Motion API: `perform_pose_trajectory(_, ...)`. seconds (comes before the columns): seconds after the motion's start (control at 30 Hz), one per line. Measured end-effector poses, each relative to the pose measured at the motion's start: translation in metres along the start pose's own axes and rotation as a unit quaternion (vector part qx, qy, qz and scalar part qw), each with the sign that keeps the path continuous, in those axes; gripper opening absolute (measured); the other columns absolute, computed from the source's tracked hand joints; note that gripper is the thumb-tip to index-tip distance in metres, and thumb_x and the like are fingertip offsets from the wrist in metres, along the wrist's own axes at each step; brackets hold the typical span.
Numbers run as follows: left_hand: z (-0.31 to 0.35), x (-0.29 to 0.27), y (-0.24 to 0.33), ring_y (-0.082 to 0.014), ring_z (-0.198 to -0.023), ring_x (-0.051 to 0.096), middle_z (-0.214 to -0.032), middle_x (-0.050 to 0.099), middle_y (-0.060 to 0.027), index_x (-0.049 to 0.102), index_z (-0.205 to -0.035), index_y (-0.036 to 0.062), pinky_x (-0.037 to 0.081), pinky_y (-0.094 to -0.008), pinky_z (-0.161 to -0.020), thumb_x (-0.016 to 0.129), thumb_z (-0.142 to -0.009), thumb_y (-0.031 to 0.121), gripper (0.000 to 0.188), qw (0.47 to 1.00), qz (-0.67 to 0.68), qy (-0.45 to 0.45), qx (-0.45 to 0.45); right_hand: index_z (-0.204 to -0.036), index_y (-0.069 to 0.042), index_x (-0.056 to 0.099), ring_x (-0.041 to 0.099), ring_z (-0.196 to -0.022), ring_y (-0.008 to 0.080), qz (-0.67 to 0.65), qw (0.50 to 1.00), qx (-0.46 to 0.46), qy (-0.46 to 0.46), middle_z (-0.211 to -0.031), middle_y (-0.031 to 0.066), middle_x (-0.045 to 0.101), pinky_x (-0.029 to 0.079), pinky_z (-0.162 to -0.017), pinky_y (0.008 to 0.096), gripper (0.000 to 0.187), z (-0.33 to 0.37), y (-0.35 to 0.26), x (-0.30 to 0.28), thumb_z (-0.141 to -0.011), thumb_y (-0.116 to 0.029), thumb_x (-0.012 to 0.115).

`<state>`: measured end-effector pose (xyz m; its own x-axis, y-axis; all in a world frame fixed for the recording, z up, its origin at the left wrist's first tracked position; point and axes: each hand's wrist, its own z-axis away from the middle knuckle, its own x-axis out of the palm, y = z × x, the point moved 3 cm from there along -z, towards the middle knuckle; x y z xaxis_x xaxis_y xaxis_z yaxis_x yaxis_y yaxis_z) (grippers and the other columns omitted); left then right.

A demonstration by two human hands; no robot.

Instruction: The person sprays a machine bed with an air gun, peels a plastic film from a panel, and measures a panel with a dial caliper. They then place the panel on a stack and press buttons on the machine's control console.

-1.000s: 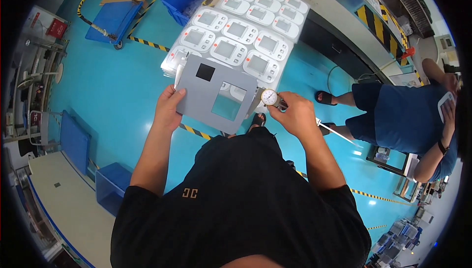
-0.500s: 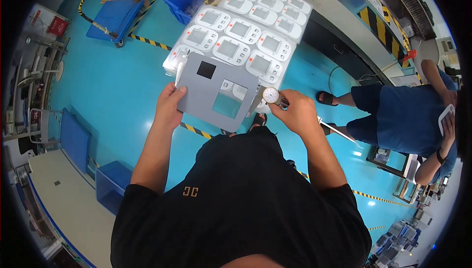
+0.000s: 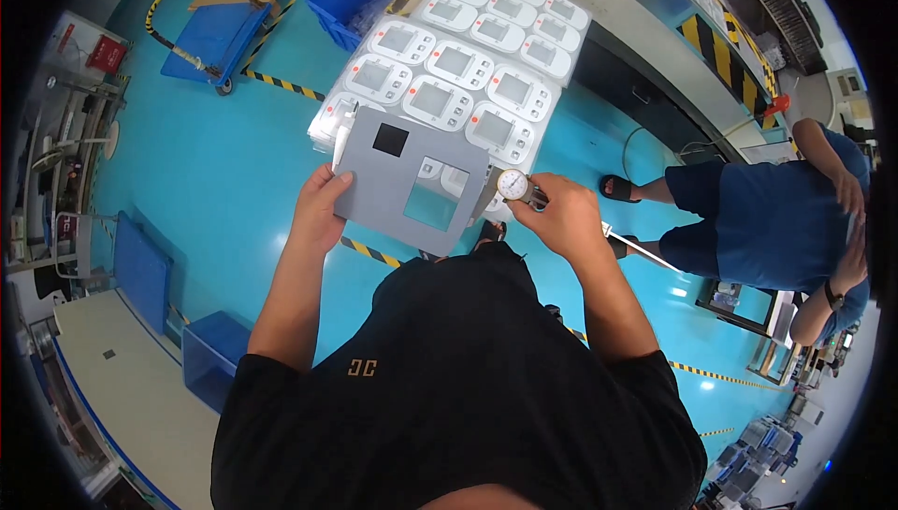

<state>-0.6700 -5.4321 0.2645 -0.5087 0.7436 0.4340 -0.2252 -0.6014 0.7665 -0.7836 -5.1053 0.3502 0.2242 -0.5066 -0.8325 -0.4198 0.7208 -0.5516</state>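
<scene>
My left hand (image 3: 323, 206) grips the left edge of a flat grey plastic panel (image 3: 374, 187), thumb on its face. The panel has a square see-through window and a smaller black square, and it is held tilted in front of me. At the panel's right edge is a dial caliper (image 3: 513, 184) with a round white dial, and my right hand (image 3: 566, 215) is closed around it. Its jaws meet the panel's edge, though the exact contact is too small to make out. The caliper's long beam (image 3: 645, 253) sticks out to the right behind my hand.
Beyond the panel stand stacked layers of white rounded housings (image 3: 437, 99) with grey windows. Behind them is a blue bin (image 3: 337, 10). A co-worker in blue (image 3: 776, 201) stands at the right. A blue cart (image 3: 210, 43) and a blue crate (image 3: 210, 356) are to the left.
My hands, the panel and the caliper stay almost as they were, with only a slight shift of the view. At the right, the co-worker's hands have moved closer together.
</scene>
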Motion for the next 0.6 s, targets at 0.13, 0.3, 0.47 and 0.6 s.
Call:
perform_pose_trajectory(0.13, 0.0009, 0.0015, 0.0024, -0.0168, -0.097, 0.061, -0.104, 0.066, -0.0069, 0.058, -0.110, 0.0049, 0.048, -0.0329, -0.089, 0.062, -0.091, 0.010, 0.021, 1.000, -0.005, 0.003, -0.005, -0.089, -0.003, 0.069, 0.065, -0.071, 0.0332, 0.009, 1.000, -0.004, 0.001, -0.077, 0.0144, 0.067, 0.052, -0.065, 0.0407, 0.033, 0.0001, 0.0010, -0.0006, -0.072, -0.031, 0.076)
perform_pose_trajectory(0.3, 0.0019, 0.0002, 0.0008, -0.0165, -0.098, 0.061, -0.104, 0.066, -0.0068, 0.058, -0.110, 0.0049, 0.048, -0.0330, -0.089, 0.062, -0.091, 0.011, 0.020, 1.000, -0.011, 0.003, -0.001, -0.087, -0.003, 0.068, 0.065, -0.069, 0.0330, 0.018, 1.000, -0.007, -0.002, -0.075, 0.0140, 0.066, 0.051, -0.064, 0.0409, 0.032, 0.0001, 0.0016, -0.0002, -0.072, -0.031, 0.076)
perform_pose_trajectory(0.47, -0.0005, -0.0006, -0.0003, -0.0167, -0.098, 0.061, -0.106, 0.065, -0.0068, 0.058, -0.111, 0.0051, 0.048, -0.0333, -0.090, 0.062, -0.091, 0.011, 0.021, 1.000, -0.008, 0.004, -0.005, -0.086, -0.003, 0.068, 0.064, -0.068, 0.0334, 0.008, 1.000, -0.018, 0.007, -0.075, 0.0142, 0.066, 0.051, -0.063, 0.0412, 0.031, -0.0009, 0.0021, -0.0008, -0.072, -0.030, 0.075)
perform_pose_trajectory(0.6, 0.0000, 0.0056, 0.0013, -0.0173, -0.099, 0.061, -0.105, 0.065, -0.0077, 0.057, -0.112, 0.0041, 0.048, -0.0338, -0.091, 0.062, -0.091, 0.011, 0.022, 1.000, 0.001, -0.007, -0.005, -0.085, -0.003, 0.068, 0.064, -0.069, 0.0338, 0.017, 1.000, -0.015, 0.014, -0.075, 0.0143, 0.066, 0.051, -0.064, 0.0416, 0.030, 0.0005, 0.0040, -0.0020, -0.072, -0.030, 0.075)
